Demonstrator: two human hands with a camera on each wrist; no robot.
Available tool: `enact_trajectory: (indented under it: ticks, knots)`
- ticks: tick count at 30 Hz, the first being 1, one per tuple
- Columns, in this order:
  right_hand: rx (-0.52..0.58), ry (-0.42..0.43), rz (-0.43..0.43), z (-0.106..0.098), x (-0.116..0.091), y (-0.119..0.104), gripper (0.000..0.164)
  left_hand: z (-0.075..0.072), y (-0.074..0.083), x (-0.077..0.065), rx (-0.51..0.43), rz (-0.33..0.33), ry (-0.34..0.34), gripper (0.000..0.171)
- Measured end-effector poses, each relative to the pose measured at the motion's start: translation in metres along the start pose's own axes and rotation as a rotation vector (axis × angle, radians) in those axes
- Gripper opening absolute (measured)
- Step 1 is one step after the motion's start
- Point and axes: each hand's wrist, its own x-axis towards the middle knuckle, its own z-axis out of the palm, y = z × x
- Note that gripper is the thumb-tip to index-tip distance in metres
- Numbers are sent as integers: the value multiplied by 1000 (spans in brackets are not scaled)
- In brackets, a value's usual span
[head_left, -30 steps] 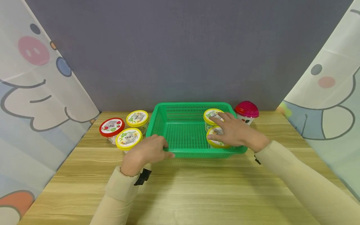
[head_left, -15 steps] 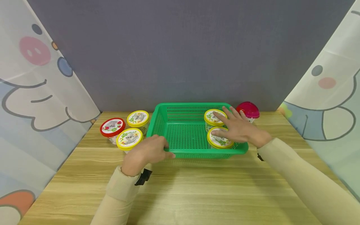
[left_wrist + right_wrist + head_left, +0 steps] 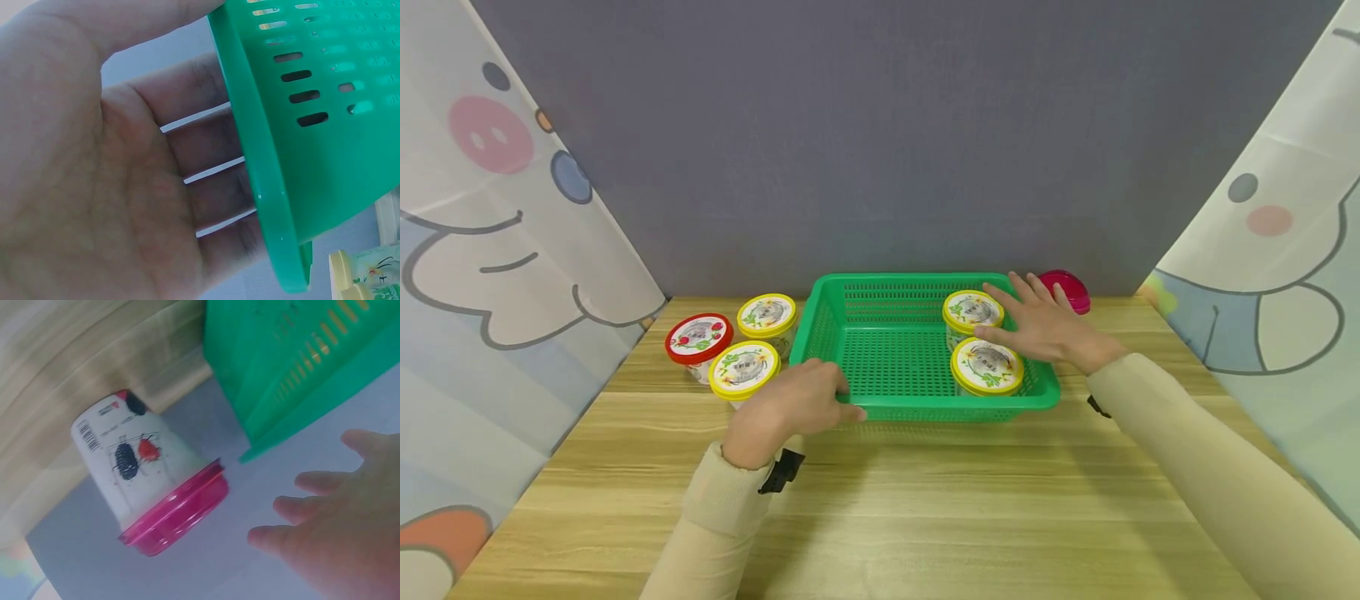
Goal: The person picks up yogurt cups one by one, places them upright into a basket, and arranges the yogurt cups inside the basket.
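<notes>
A green perforated basket (image 3: 925, 402) stands on the table, with my left hand (image 3: 790, 408) gripping its rim at the front left corner. In the left wrist view the fingers pass behind the rim (image 3: 256, 144). Two yellow-lidded paper tubs (image 3: 973, 309) sit one behind the other at the basket's right side. My right hand (image 3: 1045, 329) hovers over the right rim with spread fingers and nothing in its grasp. Just beyond it is a white cup with a magenta lid (image 3: 178, 509), printed with berries and partly hidden by the hand in the head view.
Left of the basket stand two more yellow-lidded tubs (image 3: 767, 315) and a red-lidded tub (image 3: 699, 337). A grey wall (image 3: 895, 142) rises directly behind the basket. Cartoon-printed curtains (image 3: 1262, 217) flank the wood-grain table (image 3: 925, 508).
My right hand has come off the yellow-lidded tubs and shifted right and slightly back, towards the magenta-lidded cup. The left hand and basket have stayed put.
</notes>
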Motion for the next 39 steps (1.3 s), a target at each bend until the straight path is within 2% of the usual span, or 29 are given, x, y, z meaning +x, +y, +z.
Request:
enact_trajectory:
  ticks: [12,21,29,39]
  knots:
    - [0,15,50,-5,11,17,92,0,0,0,11,-1,5,25]
    - [15,42,109,-9,19,33,92,1,-1,-1,13,19,13,30]
    - [35,51,149,-16,23,50,93,-1,-2,1,19,9,14,25]
    - [68,58,183,-14,26,68,95,0,-1,1,3,7,-2,28]
